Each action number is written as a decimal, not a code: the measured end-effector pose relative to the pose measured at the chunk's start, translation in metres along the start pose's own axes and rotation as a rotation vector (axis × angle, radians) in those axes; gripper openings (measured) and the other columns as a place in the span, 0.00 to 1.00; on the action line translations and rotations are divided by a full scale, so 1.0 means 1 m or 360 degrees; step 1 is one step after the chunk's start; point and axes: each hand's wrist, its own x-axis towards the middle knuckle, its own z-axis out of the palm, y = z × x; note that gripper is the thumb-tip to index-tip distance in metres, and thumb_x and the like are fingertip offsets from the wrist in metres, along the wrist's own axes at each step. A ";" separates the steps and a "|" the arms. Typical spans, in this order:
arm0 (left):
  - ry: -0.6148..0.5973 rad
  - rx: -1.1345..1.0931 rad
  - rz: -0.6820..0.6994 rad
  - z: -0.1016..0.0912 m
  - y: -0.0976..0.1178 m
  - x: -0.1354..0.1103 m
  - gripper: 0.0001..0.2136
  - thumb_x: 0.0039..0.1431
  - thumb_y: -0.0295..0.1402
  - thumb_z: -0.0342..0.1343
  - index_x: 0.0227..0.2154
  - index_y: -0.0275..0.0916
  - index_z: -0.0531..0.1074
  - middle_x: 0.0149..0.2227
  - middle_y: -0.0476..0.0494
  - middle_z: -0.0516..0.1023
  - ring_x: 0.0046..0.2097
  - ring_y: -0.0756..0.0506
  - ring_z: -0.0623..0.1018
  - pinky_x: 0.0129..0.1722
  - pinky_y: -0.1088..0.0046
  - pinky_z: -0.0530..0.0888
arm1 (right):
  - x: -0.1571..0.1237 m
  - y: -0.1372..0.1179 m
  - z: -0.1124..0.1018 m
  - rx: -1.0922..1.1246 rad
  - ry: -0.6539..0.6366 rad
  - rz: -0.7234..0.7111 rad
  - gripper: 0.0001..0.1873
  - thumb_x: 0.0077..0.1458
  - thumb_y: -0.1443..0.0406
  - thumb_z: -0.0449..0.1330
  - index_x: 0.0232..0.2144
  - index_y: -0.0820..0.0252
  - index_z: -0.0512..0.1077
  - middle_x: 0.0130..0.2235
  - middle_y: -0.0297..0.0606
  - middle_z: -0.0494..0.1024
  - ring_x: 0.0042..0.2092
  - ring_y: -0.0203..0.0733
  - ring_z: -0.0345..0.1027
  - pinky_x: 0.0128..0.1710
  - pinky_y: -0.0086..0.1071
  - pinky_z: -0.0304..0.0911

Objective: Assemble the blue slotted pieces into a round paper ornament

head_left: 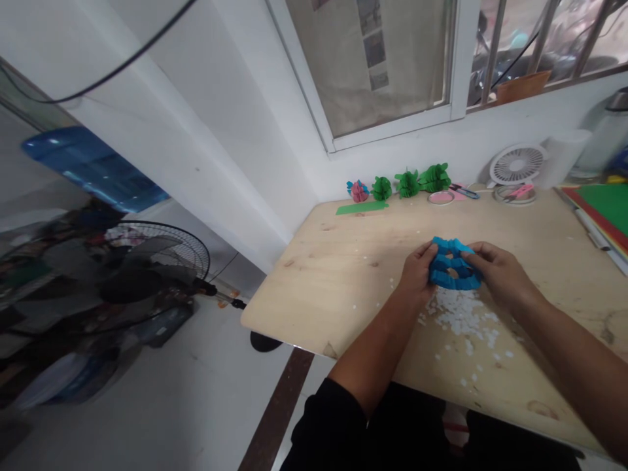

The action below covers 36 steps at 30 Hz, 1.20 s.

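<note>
Both my hands hold a blue folded paper piece (454, 265) with cut-out holes just above the wooden table (343, 275). My left hand (417, 271) grips its left side with fingers curled round it. My right hand (493, 268) pinches its right side. Below the hands lies a scatter of small white paper scraps (464, 314) on the tabletop.
Along the wall stand three green paper honeycomb shapes (408, 183) and a pink-and-blue one (358, 191), with a green paper strip (362, 208) in front. A small white fan (517, 163), tape rolls (441, 197) and coloured paper sheets (606, 209) lie right. A floor fan (157, 255) stands left.
</note>
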 end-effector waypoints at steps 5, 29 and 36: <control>0.0044 0.0059 0.0036 -0.001 -0.004 0.001 0.14 0.43 0.39 0.69 0.32 0.36 0.77 0.25 0.51 0.75 0.24 0.53 0.72 0.27 0.76 0.70 | -0.001 0.000 0.003 0.0184 -0.0032 0.0094 0.27 0.23 0.52 0.77 0.26 0.57 0.74 0.23 0.32 0.77 0.21 0.35 0.69 0.21 0.29 0.67; 0.0195 0.0237 0.0218 0.005 -0.006 -0.005 0.19 0.35 0.44 0.71 0.30 0.37 0.80 0.29 0.46 0.80 0.32 0.47 0.78 0.39 0.67 0.74 | -0.001 -0.001 0.001 0.0380 -0.0033 0.0263 0.17 0.34 0.63 0.74 0.30 0.57 0.75 0.24 0.33 0.79 0.22 0.37 0.71 0.21 0.30 0.70; 0.0265 0.0519 0.0444 0.003 -0.010 -0.002 0.10 0.47 0.34 0.64 0.34 0.38 0.82 0.33 0.46 0.83 0.35 0.46 0.79 0.42 0.67 0.74 | -0.002 0.001 0.004 0.0158 0.0021 -0.0030 0.27 0.25 0.52 0.77 0.27 0.58 0.74 0.22 0.31 0.77 0.21 0.34 0.68 0.19 0.27 0.65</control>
